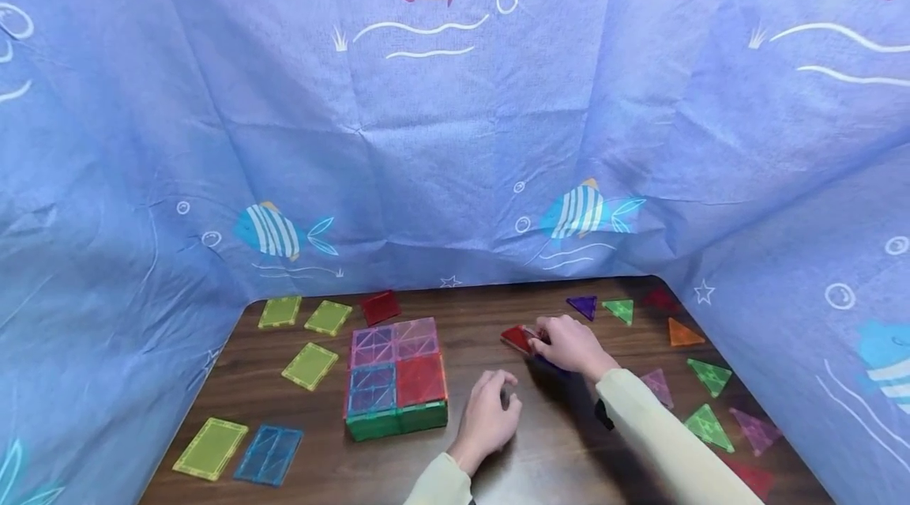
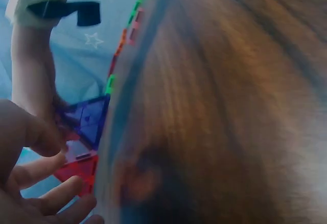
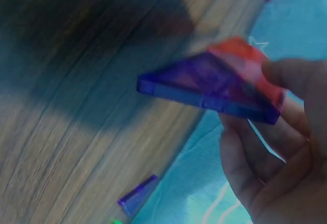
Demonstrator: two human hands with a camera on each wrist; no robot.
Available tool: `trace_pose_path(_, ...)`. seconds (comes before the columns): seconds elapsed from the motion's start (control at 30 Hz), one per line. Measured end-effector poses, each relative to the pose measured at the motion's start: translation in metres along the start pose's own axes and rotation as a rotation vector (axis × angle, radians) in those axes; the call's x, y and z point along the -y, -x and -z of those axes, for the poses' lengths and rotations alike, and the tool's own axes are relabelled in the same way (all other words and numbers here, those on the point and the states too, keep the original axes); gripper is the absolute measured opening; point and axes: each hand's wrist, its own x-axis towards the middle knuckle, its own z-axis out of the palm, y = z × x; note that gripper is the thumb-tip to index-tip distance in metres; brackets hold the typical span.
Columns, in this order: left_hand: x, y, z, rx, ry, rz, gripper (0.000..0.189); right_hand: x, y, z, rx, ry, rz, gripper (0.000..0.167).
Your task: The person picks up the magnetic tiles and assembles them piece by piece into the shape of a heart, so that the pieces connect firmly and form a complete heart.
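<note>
My right hand pinches translucent triangular magnetic tiles over the right middle of the table. Red shows on the left of the held group, as a red triangle; a purple triangle joins it edge to edge in the right wrist view. The thumb lies over the red part, with other fingers below. My left hand holds nothing, its fingers loosely bent, just right of a low box built of magnetic tiles. Green sides show on that box, and its top has pink, blue and red squares.
Yellow square tiles and a blue tile lie at the left. A dark red square lies behind the box. Along the right are loose triangles, among them an orange one and a green one. A blue fish-print cloth surrounds the table.
</note>
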Motion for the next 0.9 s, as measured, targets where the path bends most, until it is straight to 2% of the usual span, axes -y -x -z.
trace_pose_path(0.17, 0.008, 0.008, 0.001, 0.068, -0.020, -0.020, 0.021, -0.003, -0.017, -0.012, -0.058, 0.053, -0.063, 0.015)
trace_pose_path(0.33, 0.011, 0.009, 0.003, 0.096, -0.008, 0.002, 0.022, -0.004, -0.024, -0.015, -0.056, 0.062, -0.089, 0.016)
trace_pose_path(0.9, 0.010, 0.008, 0.003, 0.138, 0.000, 0.019, 0.022, -0.008, -0.022, -0.019, -0.020, 0.071, -0.124, 0.022)
